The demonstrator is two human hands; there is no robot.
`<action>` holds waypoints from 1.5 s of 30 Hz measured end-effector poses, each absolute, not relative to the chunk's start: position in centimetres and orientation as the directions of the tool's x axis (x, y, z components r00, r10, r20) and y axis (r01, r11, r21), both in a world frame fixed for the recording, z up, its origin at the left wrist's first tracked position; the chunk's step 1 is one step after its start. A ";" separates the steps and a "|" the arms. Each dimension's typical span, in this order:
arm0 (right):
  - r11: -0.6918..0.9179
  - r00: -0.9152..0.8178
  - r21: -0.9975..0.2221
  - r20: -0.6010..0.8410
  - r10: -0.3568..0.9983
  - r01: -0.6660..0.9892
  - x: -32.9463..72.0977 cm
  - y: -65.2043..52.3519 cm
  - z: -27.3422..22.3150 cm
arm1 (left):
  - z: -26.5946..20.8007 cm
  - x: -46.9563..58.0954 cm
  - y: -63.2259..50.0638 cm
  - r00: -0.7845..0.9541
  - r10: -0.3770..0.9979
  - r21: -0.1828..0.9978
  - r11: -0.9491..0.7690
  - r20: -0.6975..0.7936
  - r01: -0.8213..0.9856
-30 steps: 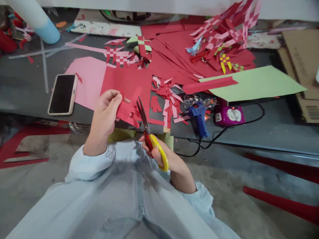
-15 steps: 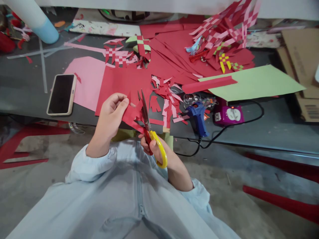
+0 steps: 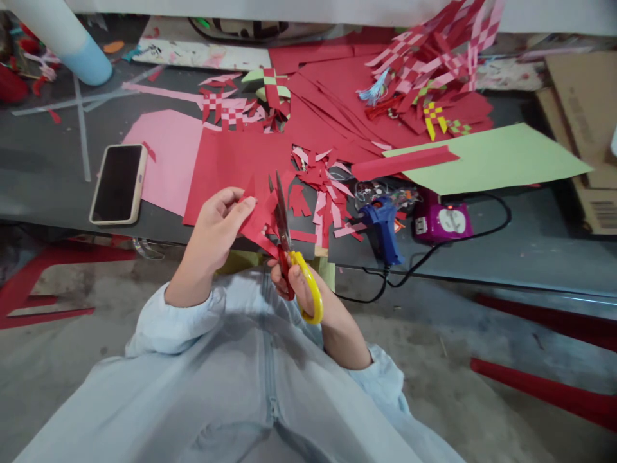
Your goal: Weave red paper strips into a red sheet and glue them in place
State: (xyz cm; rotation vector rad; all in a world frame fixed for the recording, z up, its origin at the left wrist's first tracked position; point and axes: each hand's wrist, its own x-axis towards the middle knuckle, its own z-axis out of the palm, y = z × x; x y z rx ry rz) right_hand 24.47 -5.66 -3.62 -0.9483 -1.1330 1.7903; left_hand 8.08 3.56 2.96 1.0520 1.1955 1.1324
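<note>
Between the thumb and fingers of my left hand (image 3: 220, 222) is a piece of red paper (image 3: 254, 222) with slits and points cut in it. My right hand (image 3: 294, 280) grips scissors (image 3: 282, 222) that have one yellow handle loop and one red one. Their blades point away from me, slightly apart, beside the right edge of the paper. Whether the paper lies between the blades is hard to make out. Below both hands a large red sheet (image 3: 226, 161) lies on the dark table, with red and pink paper scraps (image 3: 325, 186) to its right.
A phone (image 3: 118, 184) lies on the left by a pink sheet (image 3: 168, 154). To the right are a blue glue gun (image 3: 383, 231), a purple power socket (image 3: 442, 220) with a black cable, and a green sheet (image 3: 501, 161). Woven checkered strips (image 3: 434, 58) pile up behind; cardboard (image 3: 585, 122) stands far right.
My left hand has turned slightly and shifted a little right and down with the red paper. The scissors stay in nearly the same place, their blades still slightly apart.
</note>
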 end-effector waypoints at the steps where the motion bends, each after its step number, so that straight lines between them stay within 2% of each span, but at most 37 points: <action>1: -0.286 -0.402 -0.928 -0.174 0.899 -0.238 24.4 -5.7 -3.6 | 3.0 8.0 3.5 0.052 0.987 0.984 0.156 -0.152 -0.084; 7: -0.277 -0.400 -0.928 -0.162 0.902 -0.248 24.3 -5.7 -3.7 | 3.2 7.7 3.2 0.118 0.976 0.983 0.182 -0.181 0.002; 19: -0.330 -0.408 -0.914 -0.215 0.887 -0.236 24.4 -5.8 -3.8 | 3.2 7.5 3.0 0.064 0.982 0.982 0.172 -0.177 0.082; 30: -0.318 -0.410 -0.913 -0.196 0.891 -0.256 24.2 -5.9 -3.9 | 3.6 7.5 2.8 0.058 0.988 0.972 0.129 -0.142 0.195; 40: -0.461 -0.428 -0.832 -0.311 0.848 -0.309 23.6 -5.7 -3.6 | 3.9 7.6 2.5 0.092 0.988 0.957 0.094 -0.123 0.275; 45: -0.458 -0.425 -0.838 -0.314 0.849 -0.298 23.7 -5.6 -3.2 | 3.8 7.5 2.6 0.108 0.989 0.952 0.069 -0.105 0.300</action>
